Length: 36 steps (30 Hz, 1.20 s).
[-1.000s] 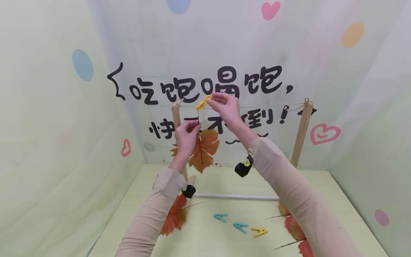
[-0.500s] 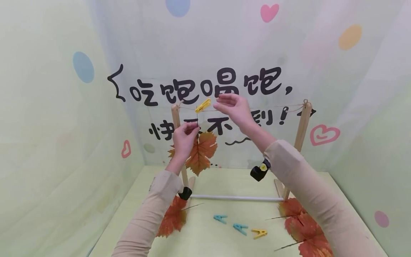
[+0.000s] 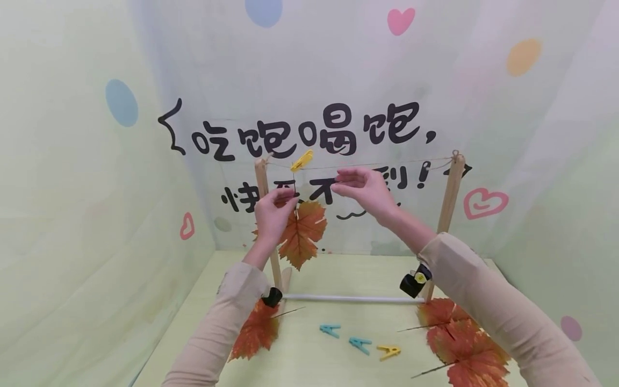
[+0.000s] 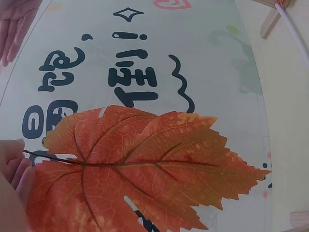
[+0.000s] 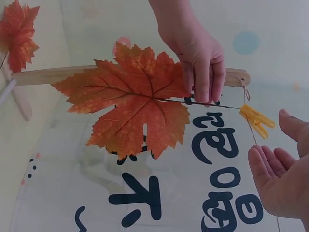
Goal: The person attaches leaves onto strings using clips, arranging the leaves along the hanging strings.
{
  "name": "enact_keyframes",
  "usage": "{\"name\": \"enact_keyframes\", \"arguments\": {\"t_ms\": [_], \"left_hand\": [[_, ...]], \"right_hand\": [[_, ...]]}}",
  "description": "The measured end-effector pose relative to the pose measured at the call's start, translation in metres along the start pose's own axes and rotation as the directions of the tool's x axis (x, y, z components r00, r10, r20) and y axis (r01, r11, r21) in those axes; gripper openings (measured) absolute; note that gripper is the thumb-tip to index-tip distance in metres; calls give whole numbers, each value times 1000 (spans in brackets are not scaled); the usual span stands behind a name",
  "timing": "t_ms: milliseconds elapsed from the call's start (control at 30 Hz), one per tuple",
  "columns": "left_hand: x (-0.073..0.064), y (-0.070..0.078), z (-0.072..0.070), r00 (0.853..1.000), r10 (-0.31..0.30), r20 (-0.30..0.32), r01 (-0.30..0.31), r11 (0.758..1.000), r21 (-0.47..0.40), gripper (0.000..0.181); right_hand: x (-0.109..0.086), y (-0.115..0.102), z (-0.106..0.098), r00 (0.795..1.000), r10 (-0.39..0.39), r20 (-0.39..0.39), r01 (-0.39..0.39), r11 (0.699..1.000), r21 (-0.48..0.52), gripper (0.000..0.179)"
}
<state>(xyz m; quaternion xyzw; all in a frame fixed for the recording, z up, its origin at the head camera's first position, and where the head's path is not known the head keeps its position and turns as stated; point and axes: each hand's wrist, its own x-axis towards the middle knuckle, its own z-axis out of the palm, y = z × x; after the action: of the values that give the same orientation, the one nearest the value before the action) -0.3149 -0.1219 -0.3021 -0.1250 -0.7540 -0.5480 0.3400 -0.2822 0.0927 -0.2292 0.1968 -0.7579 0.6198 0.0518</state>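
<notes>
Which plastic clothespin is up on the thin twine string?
The yellow plastic clothespin above the hanging orange-red leaf; the other yellow clothespin and two turquoise clothespins lie on the pale table.

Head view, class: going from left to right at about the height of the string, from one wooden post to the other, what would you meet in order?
Left wooden post, yellow clip, right hand, right wooden post.
</notes>
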Motion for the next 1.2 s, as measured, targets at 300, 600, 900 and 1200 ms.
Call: {"name": "enact_keyframes", "arguments": {"t_ms": [300, 600, 900, 1200], "left_hand": [[-9, 1, -13, 998, -34, 55, 37, 998, -47, 20], [-27, -11, -19, 987, -79, 143, 83, 996, -18, 22], [-48, -33, -29, 968, -138, 210, 125, 990, 71, 23], [-68, -56, -36, 954, -208, 218, 196, 978, 75, 23]], "right_hand": [[-13, 28, -7, 999, 50, 20, -49, 998, -26, 44], [-24, 55, -13, 998, 52, 32, -50, 997, -63, 48], [-39, 82, -12, 996, 70, 60, -64, 994, -91, 49], [-55, 114, -5, 991, 101, 91, -92, 991, -103, 48]]}}
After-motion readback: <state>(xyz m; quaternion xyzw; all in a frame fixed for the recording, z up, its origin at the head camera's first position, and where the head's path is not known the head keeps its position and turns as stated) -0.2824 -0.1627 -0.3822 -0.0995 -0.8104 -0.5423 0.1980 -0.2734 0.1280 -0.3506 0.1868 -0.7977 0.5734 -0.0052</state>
